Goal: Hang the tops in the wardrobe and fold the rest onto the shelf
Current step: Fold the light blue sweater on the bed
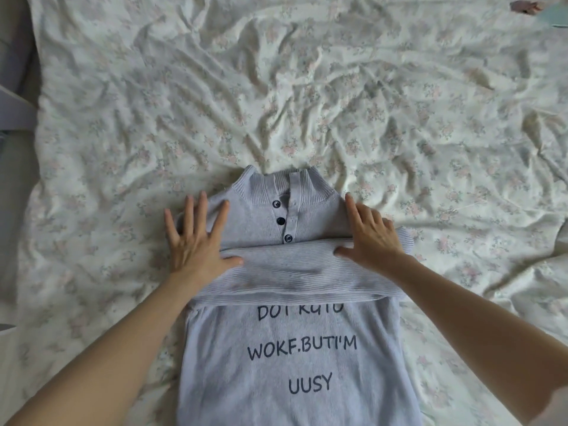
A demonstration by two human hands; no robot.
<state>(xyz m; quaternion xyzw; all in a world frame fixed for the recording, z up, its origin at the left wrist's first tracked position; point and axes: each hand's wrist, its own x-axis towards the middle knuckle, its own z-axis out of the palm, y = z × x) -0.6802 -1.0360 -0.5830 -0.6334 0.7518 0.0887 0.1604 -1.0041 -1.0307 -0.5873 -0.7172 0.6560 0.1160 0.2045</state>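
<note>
So the bed (pixel 307 87) is taking up pretty much the whole view, covered in a wrinkly pale floral sheet (pixel 123 133), and there's loads of open sheet lying beyond the sweater's collar and off to both sides of it. The light grey knit sweater (pixel 295 348) is lying flat, front up, on the near part of the bed, collar pointing away, its lower end running out of the bottom of the view. A ribbed sleeve (pixel 307 269) is lying folded straight across the chest, just below the three dark buttons (pixel 280 221), covering the top of the printed text. The left hand (pixel 196 241) is pressing flat with fingers spread on the sweater's left shoulder edge, thumb on the sleeve. The right hand (pixel 372 238) is resting open on the right shoulder edge, fingers mostly straight, thumb on the sleeve too. Far off from the sweater, at the top right corner, a bit of pinkish fabric (pixel 525 7) is peeking in.
</note>
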